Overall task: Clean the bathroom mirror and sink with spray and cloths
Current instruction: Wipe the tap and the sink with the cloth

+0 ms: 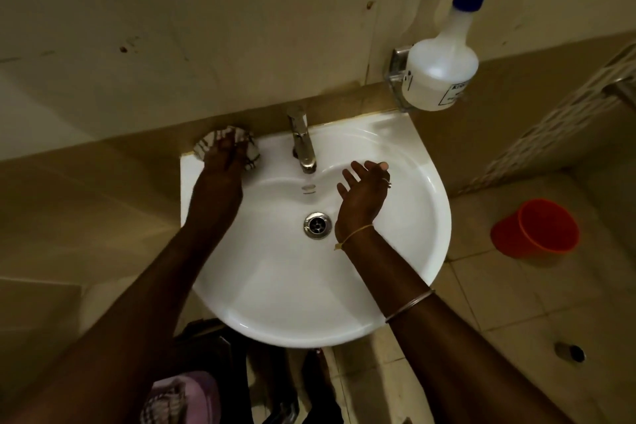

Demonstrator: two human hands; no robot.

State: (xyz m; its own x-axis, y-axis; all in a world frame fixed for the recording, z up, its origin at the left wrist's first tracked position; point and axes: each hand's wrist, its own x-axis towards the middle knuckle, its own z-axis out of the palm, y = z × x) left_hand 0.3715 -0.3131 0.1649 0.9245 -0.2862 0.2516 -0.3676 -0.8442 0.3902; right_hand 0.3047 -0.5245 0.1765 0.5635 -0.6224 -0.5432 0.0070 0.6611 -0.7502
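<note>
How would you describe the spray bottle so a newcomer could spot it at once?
Find the white sink, then look above its back right corner, against the wall. The spray bottle is there: translucent white, blue collar, white trigger, the only bottle, well above the orange bucket on the floor.

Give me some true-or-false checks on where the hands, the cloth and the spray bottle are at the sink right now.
1. The left hand holds the checked cloth on the back left rim of the sink. True.
2. The right hand grips the spray bottle. False: it is open over the basin and holds nothing; the bottle is by the wall, up right of the sink.
3. The orange bucket sits inside the basin. False: it is on the floor, right of the sink.
4. The tap stands between the two hands. True.
</note>
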